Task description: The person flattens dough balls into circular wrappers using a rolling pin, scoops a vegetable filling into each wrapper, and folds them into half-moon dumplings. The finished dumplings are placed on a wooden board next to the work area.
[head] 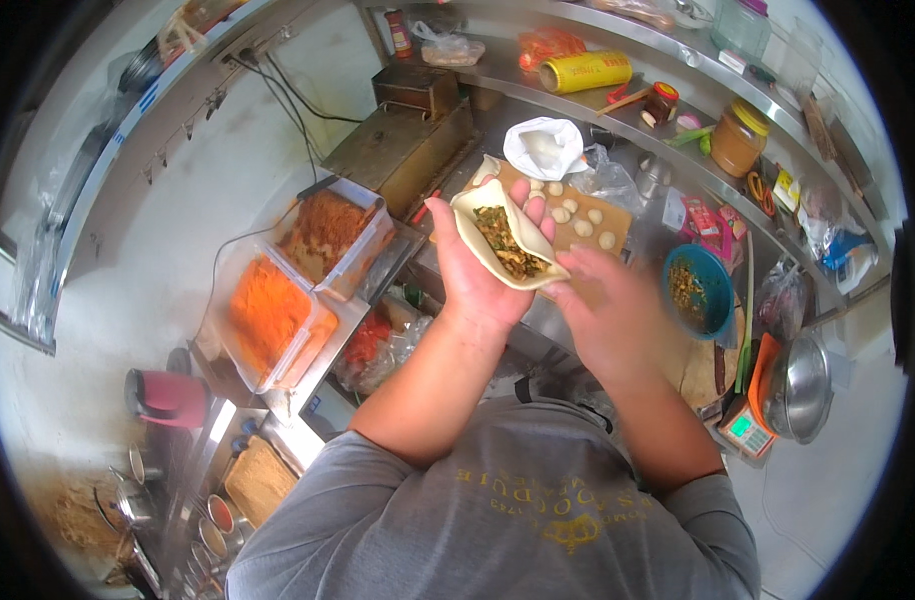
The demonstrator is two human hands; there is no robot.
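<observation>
An oval dough wrapper rests across the palm and fingers of my left hand, its long edges curling up. Along its middle lies a chopped brown and green filling. My right hand, partly blurred, pinches the wrapper's right end between thumb and fingers. Behind my hands, several small dough balls sit on a brown board. At the board's far left edge is another flat piece of dough. To the right stands a blue-green bowl with more chopped filling inside.
Plastic tubs of orange shreds and reddish-brown powder stand left. A white bag is behind the board. On the right are a round wooden block, a digital scale and a metal bowl. A metal shelf overhangs the back.
</observation>
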